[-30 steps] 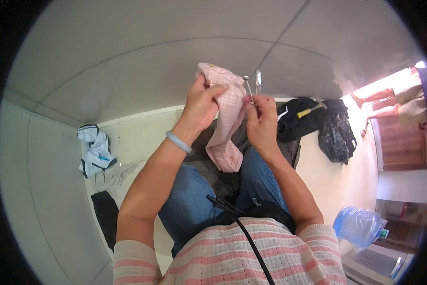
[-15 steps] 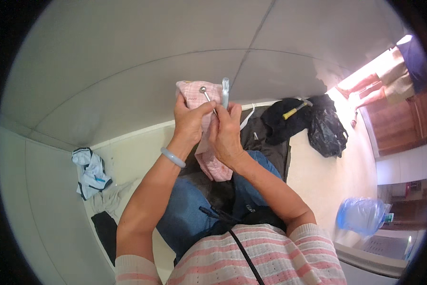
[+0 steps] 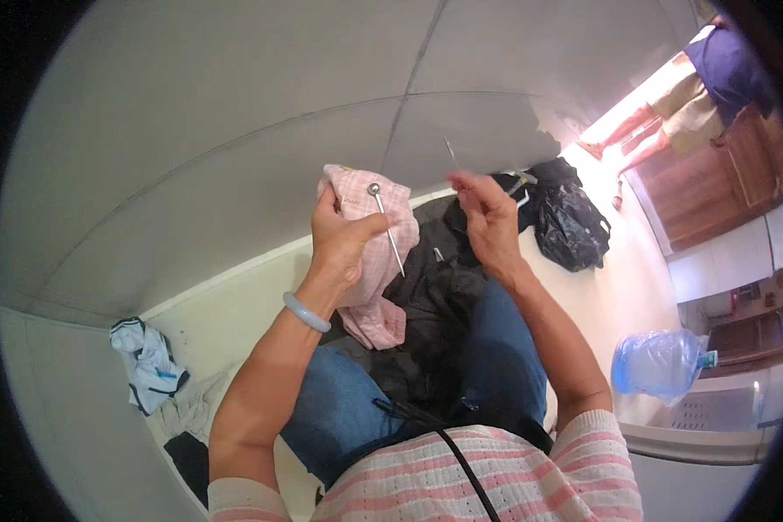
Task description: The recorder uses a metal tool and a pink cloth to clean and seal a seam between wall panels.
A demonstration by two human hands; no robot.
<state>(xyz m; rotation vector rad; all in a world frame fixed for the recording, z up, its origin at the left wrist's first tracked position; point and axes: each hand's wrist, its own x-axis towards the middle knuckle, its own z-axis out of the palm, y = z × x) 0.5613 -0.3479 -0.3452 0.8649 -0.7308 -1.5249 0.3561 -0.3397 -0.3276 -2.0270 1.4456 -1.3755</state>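
My left hand (image 3: pixel 339 239) grips a pink checked cloth (image 3: pixel 365 304) whose loose end hangs down over my lap. A slim metal rod (image 3: pixel 392 239) with a round knob at its upper end lies slantwise across the cloth, by my left thumb. Apart from the cloth, on its right, my raised right hand (image 3: pixel 493 222) pinches a thin pointed metal tool (image 3: pixel 450 150), its tip up. My fingers hide the rest of this tool, so its exact kind cannot be told. Dark cloth (image 3: pixel 435 287) is spread below, between my jeans-clad knees.
A grey panelled wall (image 3: pixel 235 157) rises ahead. To the right lie a black plastic bag (image 3: pixel 572 230) and a large blue water bottle (image 3: pixel 657 365). White-and-black clothing (image 3: pixel 152 370) lies at the left. Another person's legs (image 3: pixel 661 109) show at the upper right.
My right hand has moved right, away from the cloth, with the thin tool in it. More of the knobbed rod shows now. The whole view has shifted slightly.
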